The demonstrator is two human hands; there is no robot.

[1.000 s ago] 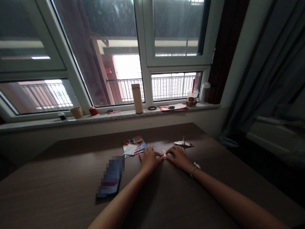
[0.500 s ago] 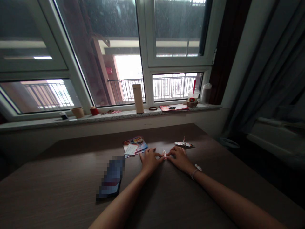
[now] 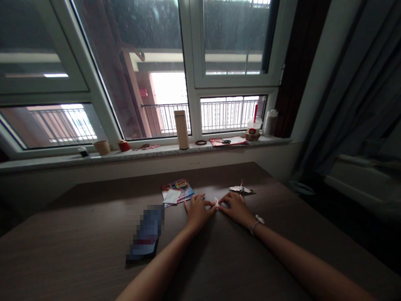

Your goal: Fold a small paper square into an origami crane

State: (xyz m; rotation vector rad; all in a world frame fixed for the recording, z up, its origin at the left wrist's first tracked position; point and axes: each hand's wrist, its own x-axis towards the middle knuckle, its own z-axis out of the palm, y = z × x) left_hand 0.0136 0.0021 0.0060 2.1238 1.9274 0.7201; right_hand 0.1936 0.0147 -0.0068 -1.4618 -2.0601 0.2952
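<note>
A small piece of folded paper (image 3: 216, 202), white with reddish marks, sits between my two hands on the brown table. The thumb and fingers of my left hand (image 3: 199, 211) pinch it from the left side. From the right, my right hand (image 3: 237, 207) pinches it too; a pale bracelet (image 3: 257, 221) circles that wrist. The fingers cover part of the paper. Just beyond my right hand lies a folded paper crane (image 3: 242, 189) with a patterned white surface. Colourful printed packets (image 3: 184, 190) with a white slip (image 3: 172, 196) on top lie beyond my left hand.
A dark phone-like object (image 3: 145, 234), its surface pixelated, lies left of my left forearm. On the windowsill (image 3: 150, 153) stand a beige flask (image 3: 181, 129), a cup with a red straw (image 3: 254, 125), red papers with scissors (image 3: 227, 142) and a small tan pot (image 3: 102, 147).
Hardly anything differs. Both hands keep their pinch on the folded paper, with only a very slight shift of the fingers.
</note>
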